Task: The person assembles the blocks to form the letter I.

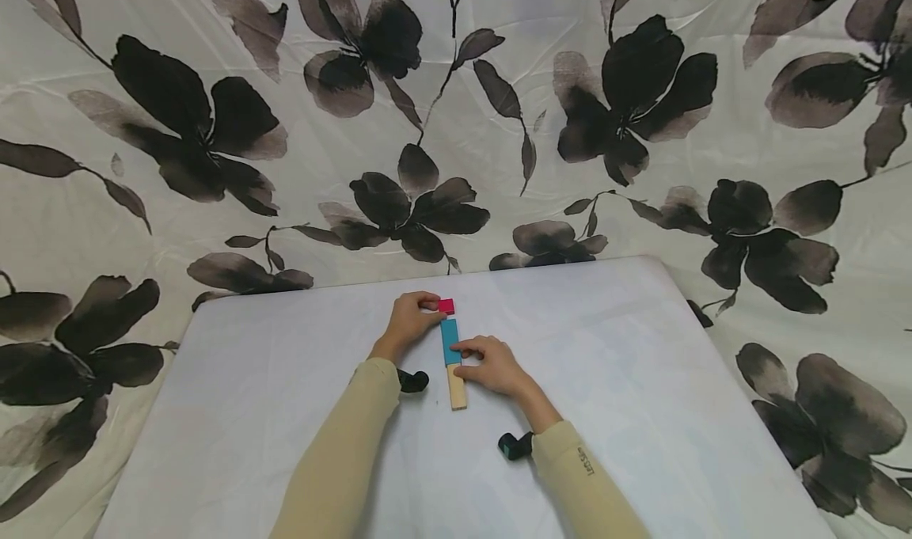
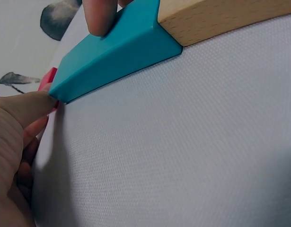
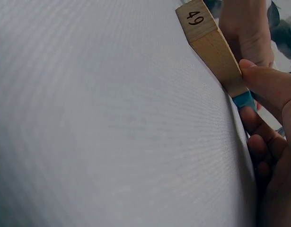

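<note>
A small red block lies at the far end of a row of blocks, and my left hand pinches it between thumb and fingers. In the left wrist view the thumb of that hand is close to the near end of the blue block. Just below the red block, with a narrow gap, lies this long blue block; its other end meets a plain wooden block marked "49". My right hand rests a fingertip on the blue block, and its thumb touches the wooden block's side.
The blocks lie on a white-covered table. Behind it hangs a pale cloth with dark flower prints. Black wrist devices show beside the left wrist and the right wrist.
</note>
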Demonstrator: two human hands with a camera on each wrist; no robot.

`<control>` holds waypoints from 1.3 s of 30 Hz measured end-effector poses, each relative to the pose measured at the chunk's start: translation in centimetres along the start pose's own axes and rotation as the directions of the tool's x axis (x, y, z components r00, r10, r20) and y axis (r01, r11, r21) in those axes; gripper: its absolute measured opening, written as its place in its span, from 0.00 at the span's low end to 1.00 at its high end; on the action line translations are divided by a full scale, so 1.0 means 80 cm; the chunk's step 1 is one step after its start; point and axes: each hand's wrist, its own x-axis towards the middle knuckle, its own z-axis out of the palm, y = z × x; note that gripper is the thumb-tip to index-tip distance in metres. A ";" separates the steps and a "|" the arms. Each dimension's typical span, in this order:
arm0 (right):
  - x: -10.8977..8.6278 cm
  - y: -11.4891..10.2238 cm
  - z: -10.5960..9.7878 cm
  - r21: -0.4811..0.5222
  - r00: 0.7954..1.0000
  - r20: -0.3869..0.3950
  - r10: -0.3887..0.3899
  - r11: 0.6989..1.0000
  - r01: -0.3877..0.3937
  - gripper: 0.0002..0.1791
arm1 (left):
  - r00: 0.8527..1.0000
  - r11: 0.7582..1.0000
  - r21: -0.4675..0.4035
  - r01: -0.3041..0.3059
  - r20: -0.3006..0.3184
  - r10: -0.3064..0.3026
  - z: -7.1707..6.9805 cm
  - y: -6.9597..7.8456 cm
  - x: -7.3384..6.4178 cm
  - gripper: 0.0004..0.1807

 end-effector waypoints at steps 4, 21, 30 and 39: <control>0.000 0.000 -0.001 -0.003 1.000 0.008 0.001 1.000 -0.001 0.21 | 1.000 1.000 0.000 0.000 -0.003 0.000 0.000 -0.001 0.000 0.21; -0.003 -0.006 0.004 0.016 1.000 0.003 -0.008 1.000 0.008 0.21 | 1.000 0.999 -0.030 -0.023 -0.003 0.023 -0.003 -0.013 -0.001 0.23; -0.005 -0.004 -0.002 0.016 1.000 0.000 -0.020 1.000 0.020 0.21 | 0.999 0.998 -0.054 -0.036 -0.027 0.035 0.000 -0.016 -0.001 0.23; -0.004 -0.005 -0.002 0.036 1.000 0.008 -0.003 0.999 0.003 0.21 | 0.999 0.999 -0.044 -0.012 -0.032 0.011 -0.005 -0.016 -0.014 0.19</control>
